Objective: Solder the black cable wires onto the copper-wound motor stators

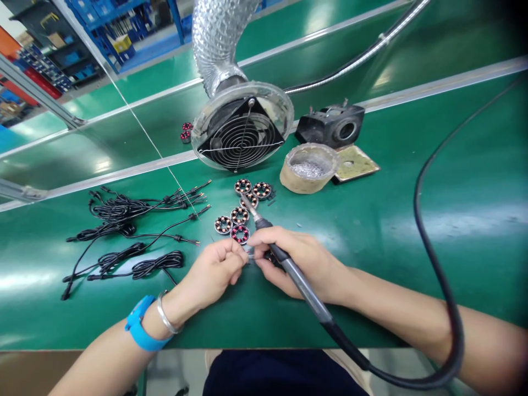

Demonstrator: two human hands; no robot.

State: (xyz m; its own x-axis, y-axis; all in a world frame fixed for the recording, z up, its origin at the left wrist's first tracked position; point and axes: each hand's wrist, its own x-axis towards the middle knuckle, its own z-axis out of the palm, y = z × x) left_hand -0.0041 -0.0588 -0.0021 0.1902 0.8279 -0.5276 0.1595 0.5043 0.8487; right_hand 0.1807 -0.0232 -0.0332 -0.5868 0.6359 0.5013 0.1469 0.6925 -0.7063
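My right hand (305, 264) is closed round a soldering iron (303, 283), whose tip points up and left over the round coil parts (240, 215). Its fingertips also touch a small part (249, 253) low in front of me. At that same part, the fingers of my left hand (216, 269) are pinched together; what they hold is too small to name. Just beyond the fingertips lies a coil part with red windings (240, 235). Several others with copper windings lie in a cluster behind it.
Coiled black cables (124, 209) lie at the left. A fan (243, 140) on a silver duct (218, 38) hangs over the back. Right of it are a round pot (307, 170), a yellow sponge tray (357, 164) and a black iron stand (332, 125). The iron's cord loops at the right.
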